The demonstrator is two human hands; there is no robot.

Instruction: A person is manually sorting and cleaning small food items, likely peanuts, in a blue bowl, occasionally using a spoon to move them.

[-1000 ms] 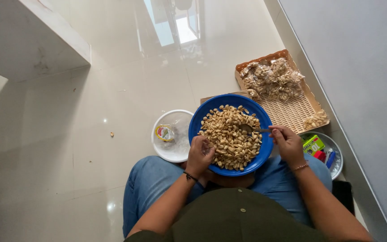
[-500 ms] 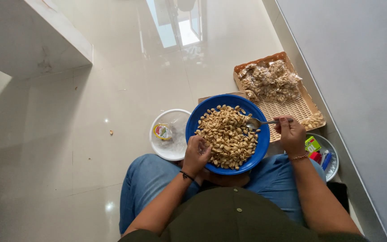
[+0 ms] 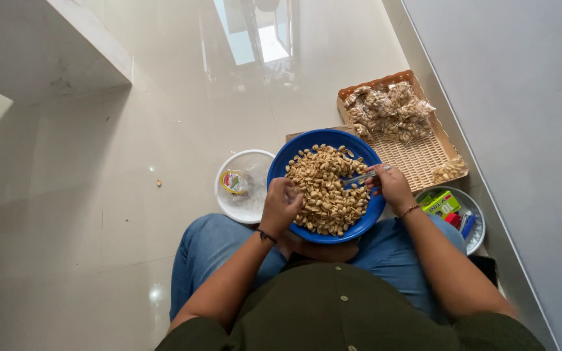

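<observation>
Your lap, at lower centre of the frame, carries the blue bowl [image 3: 325, 188], filled with shelled peanuts [image 3: 323, 185].

Your left hand [image 3: 281, 205] rests on the bowl's near-left rim, fingers curled over the nuts. Whether it grips any nuts cannot be determined; the fingertips are turned away from view.

Your right hand [image 3: 393, 187] sits at the bowl's right rim and is clenched around the handle of a metal spoon [image 3: 361, 177], whose tip lies across the peanuts at the right side of the heap.

Step in hand, as judged: scooping or stirring the peanuts with the spoon while the left hand steadies the bowl. The next move calls for a level spoon and a firm hold on the rim, since the bowl is balanced on your legs.

Left of the bowl, on the glossy floor [image 3: 131, 195], stands a white plate [image 3: 237, 201] bearing a small packet. At right edge, a round dish [image 3: 475, 224] holds coloured small items. Farther up, a woven tray [image 3: 421, 156] carries bagged peanuts [image 3: 388, 110].
</observation>
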